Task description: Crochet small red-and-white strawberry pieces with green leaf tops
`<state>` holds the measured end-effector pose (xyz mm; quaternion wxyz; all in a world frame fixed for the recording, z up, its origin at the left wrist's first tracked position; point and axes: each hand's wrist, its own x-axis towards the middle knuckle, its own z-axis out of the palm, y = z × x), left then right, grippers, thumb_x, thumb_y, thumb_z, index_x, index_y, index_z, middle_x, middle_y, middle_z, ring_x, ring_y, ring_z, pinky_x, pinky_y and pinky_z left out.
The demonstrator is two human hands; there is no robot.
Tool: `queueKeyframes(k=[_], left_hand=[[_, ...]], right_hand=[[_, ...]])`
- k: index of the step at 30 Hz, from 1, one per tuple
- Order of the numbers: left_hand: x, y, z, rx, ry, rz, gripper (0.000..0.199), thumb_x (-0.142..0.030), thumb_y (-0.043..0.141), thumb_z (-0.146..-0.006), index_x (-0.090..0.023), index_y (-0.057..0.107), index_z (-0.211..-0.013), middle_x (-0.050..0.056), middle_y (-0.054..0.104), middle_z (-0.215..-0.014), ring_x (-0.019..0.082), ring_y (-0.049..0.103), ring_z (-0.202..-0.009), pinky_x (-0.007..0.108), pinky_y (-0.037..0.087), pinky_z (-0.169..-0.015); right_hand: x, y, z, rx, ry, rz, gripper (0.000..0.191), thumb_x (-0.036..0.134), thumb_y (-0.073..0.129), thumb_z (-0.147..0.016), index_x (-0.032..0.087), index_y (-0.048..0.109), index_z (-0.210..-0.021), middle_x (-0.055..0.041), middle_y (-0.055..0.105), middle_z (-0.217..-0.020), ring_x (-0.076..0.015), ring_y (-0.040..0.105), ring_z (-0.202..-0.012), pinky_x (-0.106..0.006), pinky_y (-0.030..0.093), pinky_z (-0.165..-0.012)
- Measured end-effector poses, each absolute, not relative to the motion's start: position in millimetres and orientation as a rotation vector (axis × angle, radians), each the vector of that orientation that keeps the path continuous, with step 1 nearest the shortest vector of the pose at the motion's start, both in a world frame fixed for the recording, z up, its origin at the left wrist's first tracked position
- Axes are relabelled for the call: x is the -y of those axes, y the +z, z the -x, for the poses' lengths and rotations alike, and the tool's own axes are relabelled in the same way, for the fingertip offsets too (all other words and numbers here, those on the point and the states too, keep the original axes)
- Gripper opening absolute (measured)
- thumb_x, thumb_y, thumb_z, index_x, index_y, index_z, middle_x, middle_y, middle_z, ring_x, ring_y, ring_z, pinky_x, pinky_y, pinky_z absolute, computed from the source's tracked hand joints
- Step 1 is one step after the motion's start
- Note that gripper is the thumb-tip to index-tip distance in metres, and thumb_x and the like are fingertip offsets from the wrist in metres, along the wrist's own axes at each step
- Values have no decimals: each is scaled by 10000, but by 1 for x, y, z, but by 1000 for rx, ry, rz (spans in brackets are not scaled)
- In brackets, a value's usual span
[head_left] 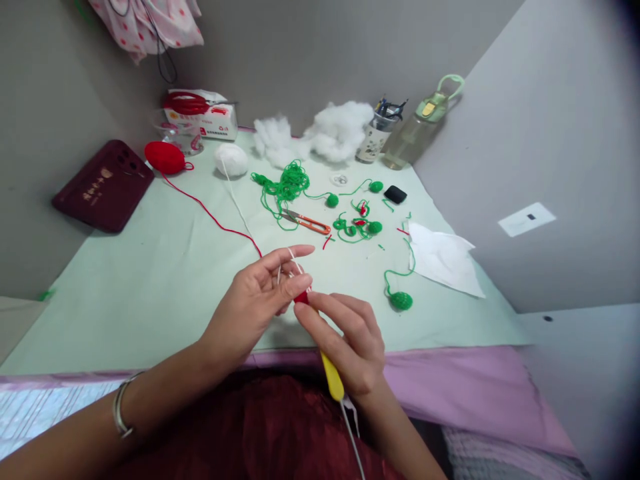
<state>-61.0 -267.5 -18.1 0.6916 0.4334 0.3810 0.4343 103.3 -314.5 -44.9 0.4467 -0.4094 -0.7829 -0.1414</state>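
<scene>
My left hand [245, 307] pinches the red piece [302, 298] under its thumb, forefinger extended, seemingly tensioning white yarn [295, 260]; my right hand [357, 337] grips the yellow handle [332, 377].

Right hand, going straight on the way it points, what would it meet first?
The right hand would meet the small red yarn piece at its fingertips, then probably the left hand; depth is unclear.

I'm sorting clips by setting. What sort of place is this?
Probably a craft table in a home: a red yarn ball, fluffy white stuffing and orange-handled snips lie on it.
</scene>
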Motion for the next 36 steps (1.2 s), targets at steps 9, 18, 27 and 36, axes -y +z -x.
queueKeyframes(k=[9, 18, 27, 36], left_hand=[[269, -26, 63, -829, 991, -910, 398, -284, 854, -863, -299, 772, -1253, -59, 687, -804, 73, 614, -741, 192, 504, -750], [277, -19, 58, -891, 1071, -1055, 381, -212, 844, -840, -238, 763, -1212, -55, 750, -820, 93, 724, -805, 182, 588, -809], [283, -23, 61, -1049, 1142, -1566, 457, -231, 750, -893, -185, 705, -1346, 0, 833, -1000, 145, 780, -916, 251, 593, -995], [275, -15, 61, -1067, 1108, -1222, 432, -262, 830, -840, -214, 755, -1263, -8, 762, -874, 154, 704, -863, 288, 565, -922]], right_hand=[[310, -56, -101, 1767, -310, 961, 275, 67, 620, -985, 192, 748, -1194, -83, 774, -1118, -197, 744, -997, -336, 669, -820], [309, -60, -101, 1738, -330, 984, 274, 89, 634, -986, 216, 745, -1201, -63, 759, -1091, -191, 754, -988, -313, 667, -807], [312, -64, -94, 1671, -357, 1100, 373, 107, 573, -1014, 206, 682, -1356, -78, 750, -1079, -185, 757, -964, -283, 659, -795], [305, -62, -87, 1648, -214, 1034, 437, 92, 647, -970, 274, 690, -1365, -59, 757, -1088, -190, 765, -935, -290, 670, -755]])
